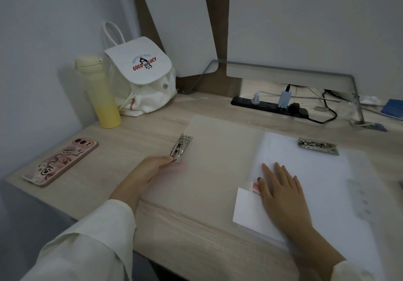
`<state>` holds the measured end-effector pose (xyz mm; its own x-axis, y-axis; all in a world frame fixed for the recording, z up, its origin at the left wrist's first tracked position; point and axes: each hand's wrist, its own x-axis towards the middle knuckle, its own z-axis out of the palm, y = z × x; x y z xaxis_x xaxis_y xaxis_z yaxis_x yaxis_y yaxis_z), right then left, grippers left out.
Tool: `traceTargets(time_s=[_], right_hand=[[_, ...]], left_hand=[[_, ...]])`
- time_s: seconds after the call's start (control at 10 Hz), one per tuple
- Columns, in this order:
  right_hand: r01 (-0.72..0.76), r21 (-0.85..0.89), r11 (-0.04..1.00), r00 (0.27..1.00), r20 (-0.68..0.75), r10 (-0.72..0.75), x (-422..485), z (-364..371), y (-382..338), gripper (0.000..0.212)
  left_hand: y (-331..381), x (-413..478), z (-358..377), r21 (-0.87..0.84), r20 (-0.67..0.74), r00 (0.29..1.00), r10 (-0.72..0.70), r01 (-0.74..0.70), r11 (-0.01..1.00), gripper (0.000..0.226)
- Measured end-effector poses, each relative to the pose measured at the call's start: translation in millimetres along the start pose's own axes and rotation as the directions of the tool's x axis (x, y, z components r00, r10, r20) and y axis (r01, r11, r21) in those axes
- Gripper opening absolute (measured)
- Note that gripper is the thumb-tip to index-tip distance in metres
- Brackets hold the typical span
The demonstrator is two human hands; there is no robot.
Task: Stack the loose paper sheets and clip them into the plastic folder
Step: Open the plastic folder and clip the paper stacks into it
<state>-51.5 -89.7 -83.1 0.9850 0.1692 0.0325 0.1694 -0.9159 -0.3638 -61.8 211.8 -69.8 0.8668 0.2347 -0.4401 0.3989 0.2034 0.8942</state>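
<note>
two clips on this open folder (218, 167), and your left hand (144, 176) is right at the near end of the left clip (180, 148). its long axis runs away from you, tilting a little to the right, so the lever lies straight ahead of your fingertips. your fingers are curled in with the tips touching the clip's near end; i can't tell if they've actually pinched it. your right hand (281, 191) lies flat, fingers spread and open, pressing down on the sheets (316, 182) on the folder's right half. the right clip (318, 146) sits beyond that hand, past the fingertips, long axis running across. left hand is nearer its clip, so i'd say that lever is the one to work next.
</note>
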Motion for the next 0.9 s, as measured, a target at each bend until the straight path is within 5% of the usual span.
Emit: traceTargets(time_s=[0.9], right_hand=[[-0.008,-0.016,1.000,1.000,-0.005,0.007,0.0,2.2,0.8,0.053]], left_hand=[[4.2,4.5,6.9,-0.005,0.062,0.997,0.045,-0.045,0.999,0.032]])
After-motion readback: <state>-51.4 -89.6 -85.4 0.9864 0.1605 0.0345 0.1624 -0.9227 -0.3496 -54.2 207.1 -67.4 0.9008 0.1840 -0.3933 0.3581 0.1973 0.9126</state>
